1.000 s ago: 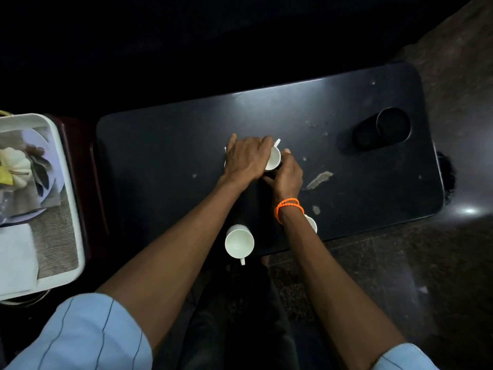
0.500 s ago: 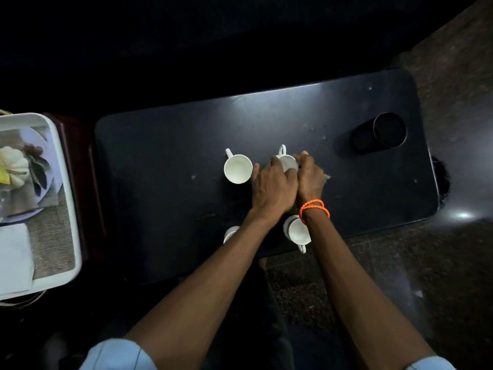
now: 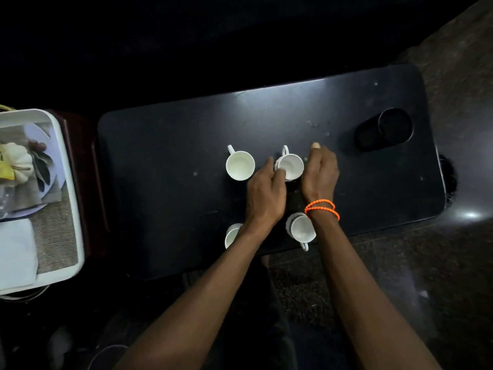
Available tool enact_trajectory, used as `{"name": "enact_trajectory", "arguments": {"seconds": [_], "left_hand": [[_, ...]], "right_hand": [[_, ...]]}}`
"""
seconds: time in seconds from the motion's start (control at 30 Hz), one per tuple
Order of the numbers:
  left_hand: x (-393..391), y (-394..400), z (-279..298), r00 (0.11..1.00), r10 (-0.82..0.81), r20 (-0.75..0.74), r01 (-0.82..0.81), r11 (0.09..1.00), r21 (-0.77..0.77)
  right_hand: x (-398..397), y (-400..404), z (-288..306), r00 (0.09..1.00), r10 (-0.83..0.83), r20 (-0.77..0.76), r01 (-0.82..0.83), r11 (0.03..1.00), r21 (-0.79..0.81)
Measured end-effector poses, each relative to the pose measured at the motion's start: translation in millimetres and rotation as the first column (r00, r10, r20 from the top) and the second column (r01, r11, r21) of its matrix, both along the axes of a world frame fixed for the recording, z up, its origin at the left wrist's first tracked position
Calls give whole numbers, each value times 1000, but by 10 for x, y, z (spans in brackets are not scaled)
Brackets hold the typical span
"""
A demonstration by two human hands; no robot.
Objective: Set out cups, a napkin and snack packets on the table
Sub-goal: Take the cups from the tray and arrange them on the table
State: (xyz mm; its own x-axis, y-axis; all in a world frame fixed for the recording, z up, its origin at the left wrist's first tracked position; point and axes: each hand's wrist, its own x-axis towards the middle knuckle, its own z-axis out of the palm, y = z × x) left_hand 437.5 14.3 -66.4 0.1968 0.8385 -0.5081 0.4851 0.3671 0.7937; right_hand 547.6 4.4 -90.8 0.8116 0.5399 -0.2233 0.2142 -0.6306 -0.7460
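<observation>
Several white cups stand on the dark table (image 3: pixel 160 156). The far right cup (image 3: pixel 292 164) sits between my hands: my left hand (image 3: pixel 264 194) touches its near left rim, and my right hand (image 3: pixel 320 173), with an orange band at the wrist, lies against its right side. The far left cup (image 3: pixel 240 165) stands free, handle pointing away. A near right cup (image 3: pixel 301 229) sits by the table's front edge, partly under my right wrist. A near left cup (image 3: pixel 231 235) is half hidden by my left forearm. A white folded napkin (image 3: pixel 16 252) lies in the tray.
A white tray (image 3: pixel 66 161) at the left holds a plate, a yellow and white item and a woven mat. A dark round cup holder (image 3: pixel 394 128) sits at the table's far right. The floor lies to the right and below.
Both hands have carried a cup from beside the far left cup to the right and set it down; the far left cup now stands uncovered. My fingers have loosened around the moved cup.
</observation>
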Motion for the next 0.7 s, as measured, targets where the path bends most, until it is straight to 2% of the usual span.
{"name": "enact_trajectory", "arguments": {"seconds": [0.1, 0.17, 0.2, 0.3, 0.4, 0.57, 0.7], "left_hand": [[-258, -9, 45, 959, 283, 21, -284, 958, 40], [-403, 52, -6, 911, 411, -39, -405, 908, 104], [-461, 96, -43, 893, 444, -73, -437, 895, 89], [-576, 224, -160, 906, 399, -142, -414, 905, -97], [-607, 308, -230, 940, 318, -125, -339, 913, -228], [-595, 403, -176, 946, 303, -115, -323, 898, -297], [-668, 482, -163, 940, 282, -191, -327, 904, -276]], "right_hand": [[-163, 65, 74, 991, 119, 62, -127, 983, 134], [-303, 147, 68, 969, 248, -15, -243, 958, 152], [-377, 199, 56, 951, 298, -77, -285, 947, 151], [-566, 349, 8, 909, 336, -247, -322, 942, 97], [-680, 446, -59, 892, 284, -350, -300, 954, 9], [-870, 437, -97, 879, 199, -433, -240, 970, -42], [-985, 370, -76, 874, 125, -469, -165, 985, -45]]}}
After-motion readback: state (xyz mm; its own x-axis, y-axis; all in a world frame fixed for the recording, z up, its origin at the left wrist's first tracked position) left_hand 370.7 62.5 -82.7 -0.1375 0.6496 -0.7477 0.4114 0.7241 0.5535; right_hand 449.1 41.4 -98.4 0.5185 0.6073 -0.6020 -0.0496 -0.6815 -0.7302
